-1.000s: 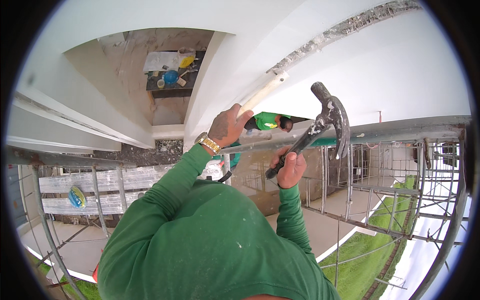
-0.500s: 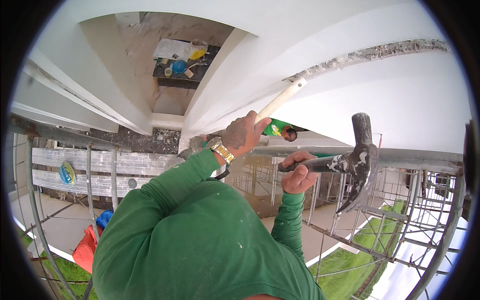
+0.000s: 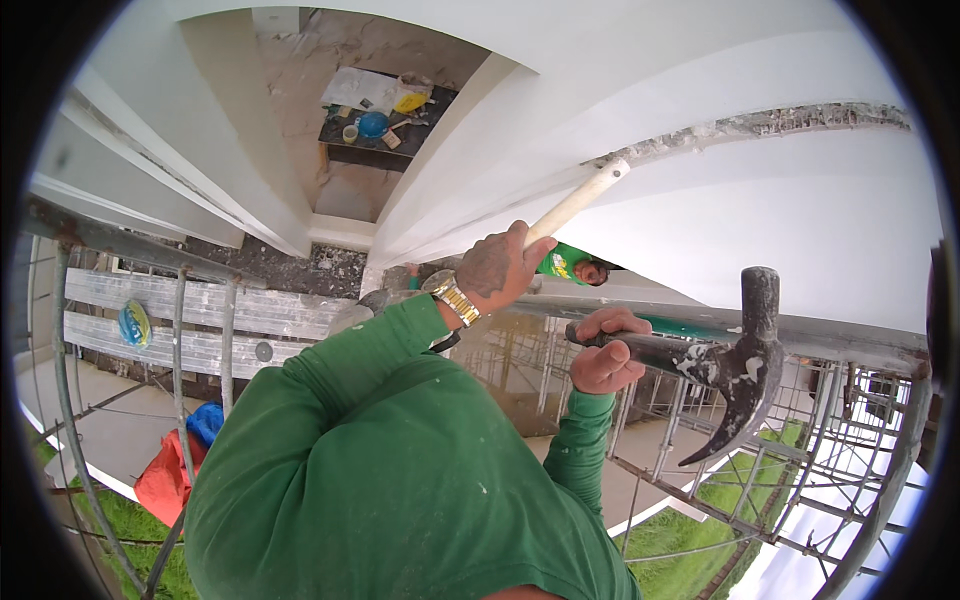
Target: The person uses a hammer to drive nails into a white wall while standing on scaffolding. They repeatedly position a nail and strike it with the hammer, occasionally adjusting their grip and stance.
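Observation:
My left hand (image 3: 498,268), wearing a gold-banded watch (image 3: 456,298), is closed around a pale stick-like handle (image 3: 578,202). The handle slants up and to the right; its far end, with a small dark hole, lies by the rough groove (image 3: 760,123) in the white wall. Whatever is at the handle's other end is hidden by my hand. Lower and to the right, my right hand (image 3: 610,355) grips a claw hammer (image 3: 757,360) by its shaft. Its dark head is splashed with white, the striking face up and the claw curving down, apart from the pale handle.
Metal scaffold pipes (image 3: 850,335) run below the wall, with planks (image 3: 200,305) at left holding a blue-and-yellow round item (image 3: 134,324). Another person in green (image 3: 575,264) is below. A cluttered dark table (image 3: 370,155) stands beyond the opening. Red cloth (image 3: 170,480) hangs lower left.
The view has shifted, so the wall and table sit lower and farther right. The hammer head has dropped and moved a little right. Both hands keep their holds.

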Demonstrator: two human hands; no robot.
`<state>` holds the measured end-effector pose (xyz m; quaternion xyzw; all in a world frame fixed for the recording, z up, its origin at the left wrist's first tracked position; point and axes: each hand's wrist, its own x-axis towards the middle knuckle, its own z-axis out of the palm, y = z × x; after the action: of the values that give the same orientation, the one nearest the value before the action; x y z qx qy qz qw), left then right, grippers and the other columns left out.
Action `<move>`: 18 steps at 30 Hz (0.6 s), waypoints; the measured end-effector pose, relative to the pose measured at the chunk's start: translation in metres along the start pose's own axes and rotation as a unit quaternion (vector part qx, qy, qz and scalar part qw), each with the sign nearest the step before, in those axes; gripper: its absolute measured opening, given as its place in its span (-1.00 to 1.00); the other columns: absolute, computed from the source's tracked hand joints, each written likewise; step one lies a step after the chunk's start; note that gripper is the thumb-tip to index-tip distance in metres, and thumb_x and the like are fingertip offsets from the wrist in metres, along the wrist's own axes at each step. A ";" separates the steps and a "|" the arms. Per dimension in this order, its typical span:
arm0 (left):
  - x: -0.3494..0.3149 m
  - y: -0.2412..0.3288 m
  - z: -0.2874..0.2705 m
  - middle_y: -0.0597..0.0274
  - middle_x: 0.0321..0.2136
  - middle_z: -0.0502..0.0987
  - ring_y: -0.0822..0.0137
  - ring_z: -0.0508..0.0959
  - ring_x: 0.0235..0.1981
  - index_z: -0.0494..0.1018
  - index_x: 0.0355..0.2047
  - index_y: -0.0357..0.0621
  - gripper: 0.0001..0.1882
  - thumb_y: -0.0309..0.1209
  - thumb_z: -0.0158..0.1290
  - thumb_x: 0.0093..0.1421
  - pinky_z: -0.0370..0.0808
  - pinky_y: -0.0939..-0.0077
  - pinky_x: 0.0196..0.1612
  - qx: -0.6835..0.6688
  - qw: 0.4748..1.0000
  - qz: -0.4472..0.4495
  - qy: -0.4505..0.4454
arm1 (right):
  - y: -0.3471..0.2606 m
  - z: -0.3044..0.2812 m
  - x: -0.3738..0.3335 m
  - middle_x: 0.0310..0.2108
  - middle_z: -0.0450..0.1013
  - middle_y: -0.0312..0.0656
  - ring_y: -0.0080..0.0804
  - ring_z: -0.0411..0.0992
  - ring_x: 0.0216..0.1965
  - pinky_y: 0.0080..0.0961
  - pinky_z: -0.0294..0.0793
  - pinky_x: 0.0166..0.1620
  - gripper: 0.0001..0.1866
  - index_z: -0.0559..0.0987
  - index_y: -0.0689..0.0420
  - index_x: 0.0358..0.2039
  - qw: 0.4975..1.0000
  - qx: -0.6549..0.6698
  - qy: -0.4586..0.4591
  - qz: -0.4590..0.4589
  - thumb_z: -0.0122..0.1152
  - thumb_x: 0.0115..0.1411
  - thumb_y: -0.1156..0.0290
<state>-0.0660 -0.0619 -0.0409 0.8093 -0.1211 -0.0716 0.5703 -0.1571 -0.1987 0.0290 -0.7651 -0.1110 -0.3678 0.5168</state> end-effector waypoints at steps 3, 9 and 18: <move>-0.001 0.000 -0.001 -0.17 -0.62 0.54 -0.23 0.60 -0.53 0.37 -0.31 -0.29 -0.46 0.05 -0.05 0.44 0.47 -0.01 -0.47 0.006 1.000 0.015 0.001 | 0.022 -0.011 -0.014 -0.70 0.33 -0.32 -0.57 0.31 -0.71 -0.55 0.25 -0.60 -0.51 0.40 0.16 -0.41 0.939 -0.153 -0.105 0.289 0.04 0.47 -0.02; 0.001 -0.002 0.001 -0.10 -0.64 0.55 -0.17 0.62 -0.55 0.36 -0.30 -0.27 -0.45 0.07 -0.07 0.44 0.52 -0.01 -0.49 0.021 1.000 0.013 0.009 | -0.008 -0.003 -0.014 -0.69 0.36 -0.32 -0.61 0.31 -0.68 -0.54 0.26 -0.58 -0.51 0.42 0.18 -0.43 0.945 -0.111 -0.108 0.289 0.11 0.44 -0.01; 0.002 0.000 0.003 -0.11 -0.64 0.55 -0.17 0.61 -0.57 0.37 -0.32 -0.28 -0.44 0.07 -0.06 0.43 0.52 0.01 -0.51 0.001 1.000 0.026 0.010 | 0.021 -0.019 -0.009 -0.66 0.31 -0.28 -0.54 0.32 -0.68 -0.54 0.32 -0.59 -0.49 0.35 0.15 -0.43 0.953 -0.123 -0.080 0.266 -0.01 0.48 -0.04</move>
<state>-0.0645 -0.0652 -0.0422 0.8071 -0.1368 -0.0483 0.5723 -0.1602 -0.2226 0.0113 -0.8514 0.1021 -0.1657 0.4870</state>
